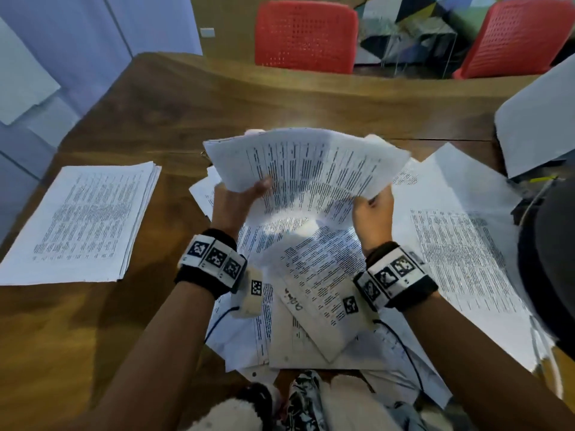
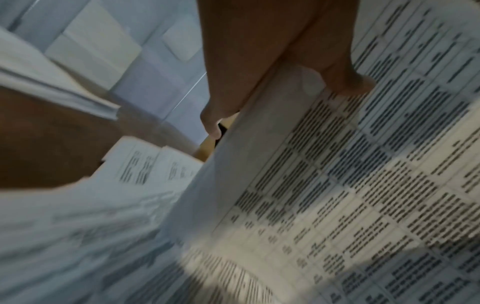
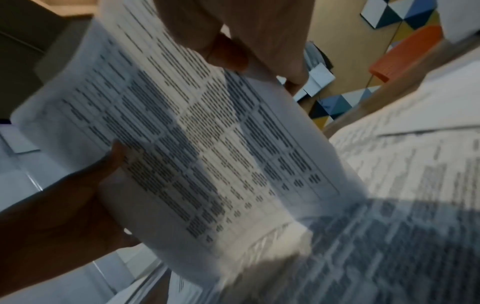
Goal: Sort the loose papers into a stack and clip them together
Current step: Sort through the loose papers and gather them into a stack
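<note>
Now both hands are holding a printed sheet (image 1: 306, 169) up over the tabletop (image 1: 174, 119). The left hand (image 1: 236, 203) is pinching its left edge, thumb on top; the right hand (image 1: 371, 213) is gripping the right edge.

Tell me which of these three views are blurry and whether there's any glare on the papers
Head view: mostly sharp, edges bent by the wide lens, a bright patch on the held sheets gripped by the left hand and right hand. Left wrist view: motion-smeared print, a lit band across the lower page. Right wrist view: blurred too, with a glare streak and shadow.
</note>
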A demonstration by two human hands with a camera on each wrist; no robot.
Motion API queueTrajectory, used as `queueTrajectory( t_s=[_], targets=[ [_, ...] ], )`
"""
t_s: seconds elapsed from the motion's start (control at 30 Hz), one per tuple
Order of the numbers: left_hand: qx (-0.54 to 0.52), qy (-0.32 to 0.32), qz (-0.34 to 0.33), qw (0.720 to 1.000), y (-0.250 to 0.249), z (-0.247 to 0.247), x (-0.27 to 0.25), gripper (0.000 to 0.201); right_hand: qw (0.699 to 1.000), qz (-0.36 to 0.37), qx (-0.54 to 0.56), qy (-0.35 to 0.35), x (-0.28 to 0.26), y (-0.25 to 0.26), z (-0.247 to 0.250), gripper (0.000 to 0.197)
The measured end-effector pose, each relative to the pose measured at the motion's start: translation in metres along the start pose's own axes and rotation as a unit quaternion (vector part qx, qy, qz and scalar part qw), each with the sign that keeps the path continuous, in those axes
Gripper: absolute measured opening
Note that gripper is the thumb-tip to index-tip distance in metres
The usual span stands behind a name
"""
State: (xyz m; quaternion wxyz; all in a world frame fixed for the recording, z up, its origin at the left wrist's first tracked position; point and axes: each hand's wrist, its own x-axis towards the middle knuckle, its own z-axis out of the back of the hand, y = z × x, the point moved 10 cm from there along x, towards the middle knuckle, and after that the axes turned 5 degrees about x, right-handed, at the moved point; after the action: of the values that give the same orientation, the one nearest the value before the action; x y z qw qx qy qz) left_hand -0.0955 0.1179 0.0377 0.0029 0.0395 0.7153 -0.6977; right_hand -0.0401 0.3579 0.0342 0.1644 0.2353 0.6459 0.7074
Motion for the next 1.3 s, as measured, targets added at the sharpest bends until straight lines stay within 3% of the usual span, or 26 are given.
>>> queueTrajectory(
  t_s=[0.3,0.47,0.53,0.63,0.7,0.77,0.83,0.9,0.97,1.03,1.1,1.17,1.23,1.3],
  targets=[
    [0.015,-0.039,-0.019,0.999,-0.010,0.018,0.008,0.028,1.000,0.013,0.011,-0.022,0.002,0.010,-0.009,0.043],
    [0.108,-0.012,0.039,0.993,0.024,0.026,0.005,0.027,0.999,-0.025,-0.047,0.005,-0.012,0.003,-0.020,0.039],
    [0.164,-0.007,0.050,0.985,0.027,0.028,0.007,0.035,0.999,0.010,-0.048,0.009,-0.011,0.028,-0.029,0.036],
    [0.268,-0.018,0.027,0.963,0.004,0.035,0.017,0.028,0.983,0.163,-0.090,0.002,-0.009,0.091,-0.049,0.061],
    [0.348,-0.004,-0.021,0.937,-0.024,0.038,0.024,0.021,0.930,0.314,-0.190,-0.025,-0.019,0.139,-0.069,0.066],
    [0.453,0.003,-0.074,0.889,-0.057,0.040,0.025,0.020,0.835,0.435,-0.336,-0.012,-0.033,0.170,-0.105,0.073],
    [0.553,0.000,-0.114,0.825,-0.085,0.043,0.024,0.027,0.734,0.501,-0.456,0.039,-0.047,0.178,-0.146,0.071],
    [0.615,-0.011,-0.143,0.776,-0.107,0.047,0.021,0.028,0.679,0.502,-0.528,0.084,-0.052,0.174,-0.175,0.042],
    [0.655,-0.020,-0.178,0.734,-0.119,0.053,0.018,0.027,0.695,0.456,-0.544,0.111,-0.049,0.175,-0.188,0.020],
    [0.655,-0.039,-0.196,0.729,-0.125,0.071,0.017,0.028,0.737,0.409,-0.516,0.150,-0.045,0.171,-0.201,0.018],
    [0.585,-0.075,-0.222,0.777,-0.130,0.098,0.019,0.024,0.764,0.377,-0.498,0.165,-0.045,0.171,-0.211,0.020],
    [0.475,-0.155,-0.233,0.835,-0.134,0.140,0.021,0.020,0.811,0.302,-0.473,0.165,-0.039,0.165,-0.213,0.027],
    [0.400,-0.236,-0.191,0.865,-0.128,0.188,0.025,0.043,0.868,0.229,-0.416,0.146,-0.031,0.156,-0.212,0.036],
    [0.361,-0.295,-0.104,0.879,-0.110,0.232,0.031,0.071,0.921,0.160,-0.332,0.123,-0.025,0.142,-0.215,0.028]
  ],
)
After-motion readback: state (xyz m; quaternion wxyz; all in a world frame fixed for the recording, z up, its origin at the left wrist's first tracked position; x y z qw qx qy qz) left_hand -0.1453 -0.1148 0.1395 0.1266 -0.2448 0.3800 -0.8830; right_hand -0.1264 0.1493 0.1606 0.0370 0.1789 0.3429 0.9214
